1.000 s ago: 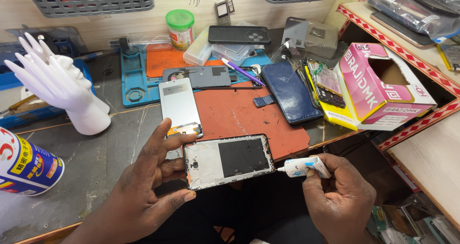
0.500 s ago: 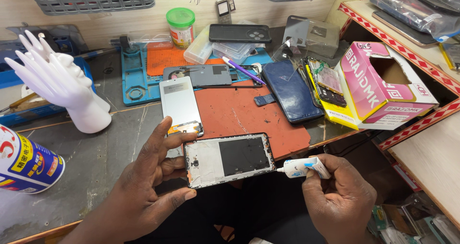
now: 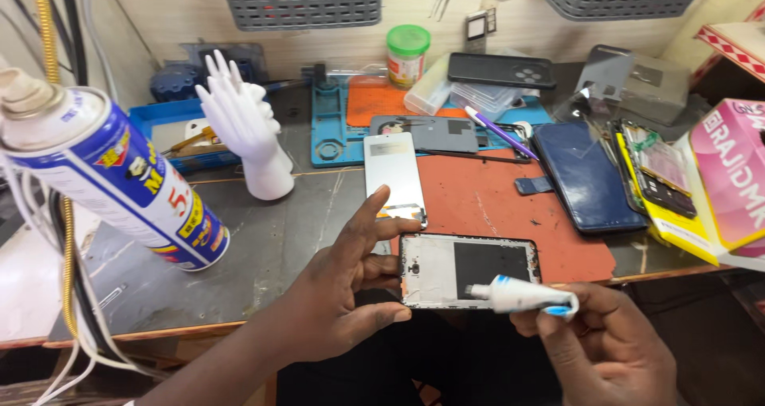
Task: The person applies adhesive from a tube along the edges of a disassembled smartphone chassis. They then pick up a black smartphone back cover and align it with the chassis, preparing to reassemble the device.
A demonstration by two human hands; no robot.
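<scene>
The left hand [image 3: 339, 294] grips the left end of an opened phone frame [image 3: 468, 270], thumb below and fingers curled on its short edge, with the forefinger lifted off. That hold keeps the frame level, inner face up, just off the near edge of the bench, so its rim stays reachable. The right hand [image 3: 610, 346] is closed around a small white tube [image 3: 522, 296], pinching it by the folded tail. The nozzle points left and rests at the frame's near edge, a grip that lets the fingers squeeze while the tip is steered along the border.

Just beyond the frame lies a red mat [image 3: 510, 207], and on its left edge a loose screen panel [image 3: 394, 175], face down. Farther right sits a dark blue phone [image 3: 586, 175], beside it a pink box [image 3: 733, 175]. To the left, a white hand-shaped stand [image 3: 247, 131] is upright on the grey bench [image 3: 271, 247], and a blue spray can [image 3: 111, 175] looms tilted near the camera. A green-lidded jar [image 3: 408, 54] stands by the far wall.
</scene>
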